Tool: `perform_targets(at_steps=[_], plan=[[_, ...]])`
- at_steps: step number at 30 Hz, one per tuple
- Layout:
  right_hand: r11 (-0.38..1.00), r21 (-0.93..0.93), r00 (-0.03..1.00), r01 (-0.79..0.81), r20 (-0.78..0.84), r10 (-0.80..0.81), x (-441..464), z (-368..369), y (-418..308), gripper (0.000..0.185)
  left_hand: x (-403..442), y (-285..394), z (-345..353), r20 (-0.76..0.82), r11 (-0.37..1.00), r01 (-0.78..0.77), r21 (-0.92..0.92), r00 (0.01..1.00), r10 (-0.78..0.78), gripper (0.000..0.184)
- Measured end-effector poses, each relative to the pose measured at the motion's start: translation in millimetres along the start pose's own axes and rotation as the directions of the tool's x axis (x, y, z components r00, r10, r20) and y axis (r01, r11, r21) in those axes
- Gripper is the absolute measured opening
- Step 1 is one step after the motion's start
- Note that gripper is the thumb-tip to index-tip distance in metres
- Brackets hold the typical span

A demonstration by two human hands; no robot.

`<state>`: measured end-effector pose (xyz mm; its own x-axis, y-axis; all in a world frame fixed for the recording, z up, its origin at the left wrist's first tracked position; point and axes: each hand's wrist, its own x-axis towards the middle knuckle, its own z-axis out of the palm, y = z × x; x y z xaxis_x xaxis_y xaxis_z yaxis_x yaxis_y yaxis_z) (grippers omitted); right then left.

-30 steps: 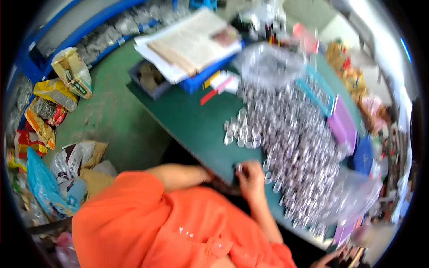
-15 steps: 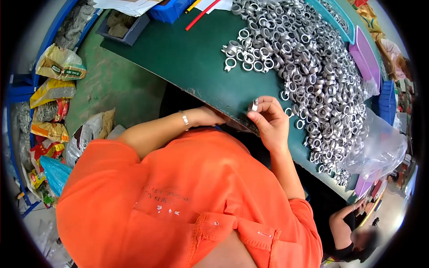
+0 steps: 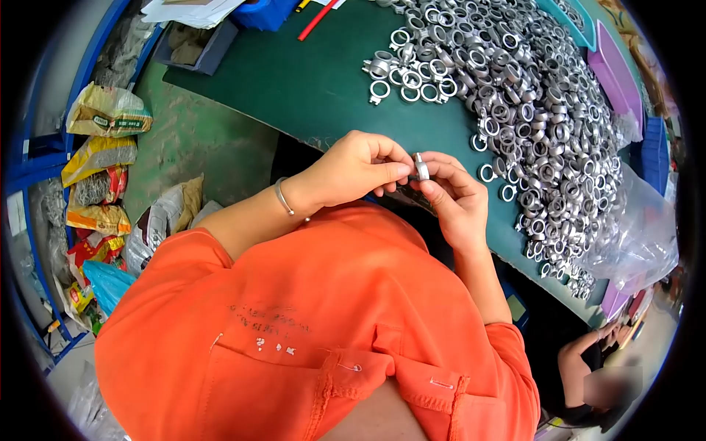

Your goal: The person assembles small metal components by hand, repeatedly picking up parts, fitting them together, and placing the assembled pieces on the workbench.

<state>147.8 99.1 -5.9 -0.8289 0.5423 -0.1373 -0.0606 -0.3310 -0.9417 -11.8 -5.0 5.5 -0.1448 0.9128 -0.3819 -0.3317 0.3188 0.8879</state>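
Pinching a metal ring (image 3: 422,172) in my right hand (image 3: 460,202), I had my left hand (image 3: 360,170) just beside it, fingers curled; whether they gripped anything, I could not tell. Beyond, on the green bench (image 3: 316,103), lay a heap of similar rings (image 3: 544,132), with a purple tray (image 3: 616,70) behind.

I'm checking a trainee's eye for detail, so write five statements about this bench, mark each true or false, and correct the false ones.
1. The right hand holds a small metal piece. True.
2. A bracelet is on the left wrist. True.
3. The left hand is gloved. False: the left hand is bare.
4. Metal rings lie heaped on the green tabletop. True.
5. The red stick lies among the metal rings. False: the red stick lies apart from them.
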Motion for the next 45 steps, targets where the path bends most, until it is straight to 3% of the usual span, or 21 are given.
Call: perform_targets(at_steps=[7,12,14,15,17,19,21,22,23,25,26,27,29,31,33,35,36,37,39,41,45], plan=[[0.954,-0.208,0.972,0.216,-0.046,-0.23,-11.9,-4.8,7.9,0.016,6.0,-0.3,13.2,0.028,0.993,0.1,-0.069,0.995,-0.098,0.011],[0.953,-0.167,0.958,0.254,-0.093,-0.272,-8.8,-2.4,5.7,0.017,5.7,-8.9,19.6,-0.004,0.986,-0.148,0.08,0.989,0.149,0.007],[0.991,-0.102,0.978,0.092,-0.179,-0.109,-7.8,-2.9,2.4,0.016,5.0,-8.3,20.3,0.003,0.968,-0.204,0.143,0.979,0.206,0.006],[0.991,-0.102,0.978,0.091,-0.179,-0.108,-7.7,-4.5,0.7,0.016,4.4,-6.7,20.6,0.006,0.964,-0.218,0.155,0.976,0.219,0.004],[0.994,-0.006,0.986,-0.105,-0.131,0.103,-8.4,-9.2,-3.0,0.02,2.6,-3.2,20.1,0.008,0.959,-0.23,0.167,0.973,0.232,0.003],[0.989,0.019,0.982,-0.148,-0.12,0.149,-9.2,-8.4,-4.1,0.022,0.9,0.3,18.1,0.067,0.908,-0.266,0.323,0.964,0.259,0.007],[0.994,-0.034,0.99,-0.105,-0.102,0.101,-11.2,-5.2,-0.7,0.02,0.7,-7.3,19.0,0.035,0.965,-0.181,0.19,0.984,0.177,0.01],[0.998,0.012,0.993,0.066,-0.101,-0.065,-11.4,-2.4,4.1,0.022,2.0,-8.7,20.0,0.013,0.994,-0.094,0.05,0.996,0.094,0.014],[0.952,-0.178,0.958,0.248,-0.104,-0.269,-7.6,-4.2,9.0,0.026,3.8,-5.6,20.5,0.023,0.994,-0.1,0.051,0.995,0.099,0.014],[0.626,-0.622,0.868,0.47,0.197,-0.456,-6.2,-7.7,-7.3,0.025,3.7,2.1,21.0,-0.003,0.885,0.191,-0.426,0.977,-0.212,0.023],[0.674,-0.585,0.889,0.451,0.232,-0.394,-9.2,-3.6,-15.7,0.022,7.6,-9.1,12.5,0.086,0.845,0.203,-0.494,0.979,-0.185,0.029],[0.609,-0.61,0.851,0.507,0.239,-0.468,-10.6,-4.1,-16.2,0.02,9.3,-5.3,11.6,0.12,0.834,0.234,-0.5,0.972,-0.201,0.028],[0.479,-0.82,0.868,0.314,0.044,-0.494,-17.7,-21.1,-12.8,0.017,11.8,-11.6,4.5,0.165,0.873,0.238,-0.425,0.969,-0.184,0.022],[0.234,-0.971,0.842,0.041,-0.093,-0.531,-16.4,-38.2,-14.1,0.011,11.9,-7.6,8.7,0.155,0.916,0.232,-0.328,0.97,-0.19,0.018],[0.092,-0.983,0.898,-0.16,-0.183,-0.399,-19.5,-47.9,-12.4,0.012,11.4,-2.4,15.0,0.139,0.948,0.224,-0.224,0.971,-0.197,0.015],[0.093,-0.996,0.904,-0.004,-0.044,-0.426,-21.1,-54.8,-9.1,0.013,14.1,3.5,26.1,0.096,0.985,0.166,-0.036,0.982,-0.162,0.012],[0.245,-0.969,0.903,0.043,-0.068,-0.424,-21.8,-52.1,-9.3,0.012,15.8,7.1,32.5,0.079,0.987,0.161,-0.009,0.984,-0.16,0.014],[0.511,-0.857,0.923,0.067,-0.141,-0.357,-24.6,-48.5,-10.1,0.01,18.2,7.0,37.0,0.071,0.987,0.16,-0.003,0.985,-0.159,0.014],[0.834,-0.55,0.953,0.046,-0.225,-0.201,-31.7,-43.8,-5.2,0.008,22.1,6.6,44.1,0.074,0.99,0.135,-0.032,0.988,-0.132,0.016],[0.913,-0.396,0.962,0.097,-0.198,-0.189,-36.7,-39.2,-2.4,0.009,24.0,7.9,50.4,0.076,0.991,0.135,-0.013,0.988,-0.134,0.016],[0.911,-0.376,0.953,0.172,-0.172,-0.25,-42.8,-44.9,6.2,0.01,27.0,9.4,61.8,0.095,0.992,0.13,-0.009,0.987,-0.128,0.015]])
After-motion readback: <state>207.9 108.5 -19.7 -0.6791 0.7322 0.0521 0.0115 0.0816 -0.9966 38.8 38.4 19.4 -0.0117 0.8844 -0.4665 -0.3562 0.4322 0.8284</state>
